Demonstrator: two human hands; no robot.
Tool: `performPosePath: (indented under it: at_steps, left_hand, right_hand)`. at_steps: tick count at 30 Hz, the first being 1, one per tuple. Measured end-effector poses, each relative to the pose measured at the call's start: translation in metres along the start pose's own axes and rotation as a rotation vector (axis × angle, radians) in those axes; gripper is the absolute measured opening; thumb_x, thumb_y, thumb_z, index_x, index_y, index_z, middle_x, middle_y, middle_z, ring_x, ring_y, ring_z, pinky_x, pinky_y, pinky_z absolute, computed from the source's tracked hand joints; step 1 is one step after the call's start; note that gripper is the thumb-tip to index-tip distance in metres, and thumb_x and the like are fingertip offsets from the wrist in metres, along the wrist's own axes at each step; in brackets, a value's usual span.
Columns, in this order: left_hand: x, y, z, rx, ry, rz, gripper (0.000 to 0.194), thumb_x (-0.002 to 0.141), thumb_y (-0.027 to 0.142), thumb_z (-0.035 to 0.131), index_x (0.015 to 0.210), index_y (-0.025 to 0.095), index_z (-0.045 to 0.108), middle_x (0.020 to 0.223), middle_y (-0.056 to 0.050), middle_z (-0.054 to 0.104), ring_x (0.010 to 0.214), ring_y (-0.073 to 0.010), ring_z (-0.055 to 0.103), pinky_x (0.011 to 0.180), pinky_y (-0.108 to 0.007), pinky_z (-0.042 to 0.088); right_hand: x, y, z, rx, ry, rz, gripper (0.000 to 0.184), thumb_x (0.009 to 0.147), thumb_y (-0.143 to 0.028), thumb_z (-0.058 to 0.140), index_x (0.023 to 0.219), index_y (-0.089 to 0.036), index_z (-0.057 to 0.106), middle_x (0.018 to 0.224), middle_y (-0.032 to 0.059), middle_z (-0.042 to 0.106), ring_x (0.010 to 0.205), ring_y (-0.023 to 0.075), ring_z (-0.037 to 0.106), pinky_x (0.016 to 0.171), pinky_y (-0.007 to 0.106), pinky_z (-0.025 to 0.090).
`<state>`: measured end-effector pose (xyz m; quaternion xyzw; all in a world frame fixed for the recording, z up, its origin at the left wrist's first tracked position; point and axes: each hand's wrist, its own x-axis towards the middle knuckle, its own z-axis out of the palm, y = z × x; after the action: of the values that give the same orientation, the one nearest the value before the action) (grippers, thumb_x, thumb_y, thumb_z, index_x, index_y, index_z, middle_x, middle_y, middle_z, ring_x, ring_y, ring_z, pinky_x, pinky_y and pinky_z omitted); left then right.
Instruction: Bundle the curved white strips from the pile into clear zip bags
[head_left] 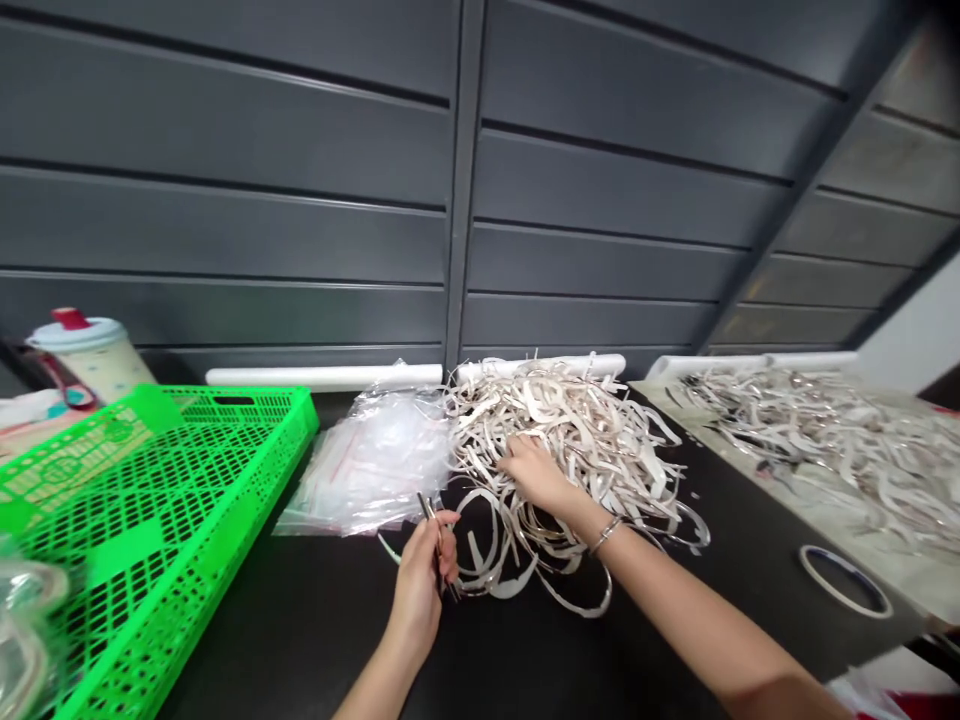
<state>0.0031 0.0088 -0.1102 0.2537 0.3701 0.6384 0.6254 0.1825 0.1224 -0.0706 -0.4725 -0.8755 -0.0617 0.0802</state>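
My left hand is closed around a slim dark metal tool that looks like tweezers, its narrow end pointing up. A thin pale curved strip shows just left of that hand. My right hand reaches into a tangled heap of pale strips, its fingers bent onto them and their tips partly hidden. Several looped strips trail from the heap's near side, between my hands. Behind my left hand lies a stack of clear plastic bags, touching the heap's left side.
A green mesh crate fills the left, with bagged pieces at its near end. Beyond it stands a lidded cup. More strips lie at the right, near a ring. White rolls line the wall.
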Motion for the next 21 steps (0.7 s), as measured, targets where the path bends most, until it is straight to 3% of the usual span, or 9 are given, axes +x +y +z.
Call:
performPosePath:
  at_steps: [4, 8, 11, 16, 19, 21]
  left_hand:
    - [0.001, -0.002, -0.002, -0.004, -0.005, -0.068, 0.033, 0.070, 0.044, 0.066, 0.085, 0.015, 0.062, 0.053, 0.006, 0.042, 0.043, -0.0059, 0.035, 0.042, -0.020, 0.029]
    - [0.001, 0.000, 0.000, -0.016, -0.009, -0.113, 0.033, 0.069, 0.044, 0.064, 0.083, 0.015, 0.060, 0.053, 0.006, 0.044, 0.044, -0.0069, 0.038, 0.044, -0.021, 0.031]
    - [0.000, 0.002, 0.001, -0.032, -0.002, -0.159, 0.033, 0.067, 0.045, 0.064, 0.082, 0.016, 0.059, 0.052, 0.006, 0.044, 0.044, -0.0074, 0.039, 0.044, -0.022, 0.032]
    - [0.000, -0.001, 0.000, -0.094, -0.050, -0.264, 0.029, 0.065, 0.039, 0.066, 0.080, 0.016, 0.057, 0.053, 0.007, 0.044, 0.043, -0.0055, 0.035, 0.044, -0.020, 0.029]
    - [0.001, -0.006, 0.000, -0.123, -0.083, -0.345, 0.026, 0.066, 0.036, 0.066, 0.080, 0.015, 0.058, 0.051, 0.006, 0.044, 0.042, -0.0054, 0.034, 0.043, -0.020, 0.028]
    - [0.001, -0.009, 0.000, -0.137, -0.105, -0.390, 0.025, 0.069, 0.036, 0.063, 0.080, 0.014, 0.059, 0.051, 0.006, 0.044, 0.041, -0.0054, 0.033, 0.042, -0.020, 0.028]
  right_hand:
    - [0.010, -0.002, 0.012, -0.078, -0.045, -0.060, 0.020, 0.080, -0.007, 0.052, 0.083, -0.016, 0.070, 0.102, 0.0137, 0.057, 0.105, 0.0281, 0.045, 0.089, 0.039, 0.031]
    - [0.012, 0.002, 0.022, -0.079, -0.067, -0.054, 0.015, 0.078, -0.008, 0.055, 0.073, -0.012, 0.069, 0.094, 0.0154, 0.060, 0.099, 0.0286, 0.050, 0.087, 0.039, 0.033]
    - [0.009, 0.011, 0.016, -0.034, -0.023, 0.004, 0.015, 0.082, -0.013, 0.054, 0.075, -0.013, 0.068, 0.088, 0.0120, 0.062, 0.092, 0.0260, 0.053, 0.084, 0.037, 0.035]
    - [-0.004, 0.015, -0.017, 0.116, 0.146, 0.079, 0.018, 0.089, -0.025, 0.049, 0.089, -0.016, 0.064, 0.087, 0.0074, 0.063, 0.084, 0.0205, 0.056, 0.075, 0.032, 0.042]
    - [-0.019, 0.001, -0.030, 0.389, 0.392, 0.026, 0.014, 0.087, -0.027, 0.053, 0.081, -0.019, 0.063, 0.082, 0.0053, 0.063, 0.081, 0.0208, 0.057, 0.073, 0.035, 0.044]
    - [-0.031, -0.017, -0.032, 0.531, 0.537, -0.083, 0.010, 0.085, -0.023, 0.054, 0.080, -0.022, 0.062, 0.077, 0.0036, 0.063, 0.079, 0.0211, 0.057, 0.072, 0.037, 0.045]
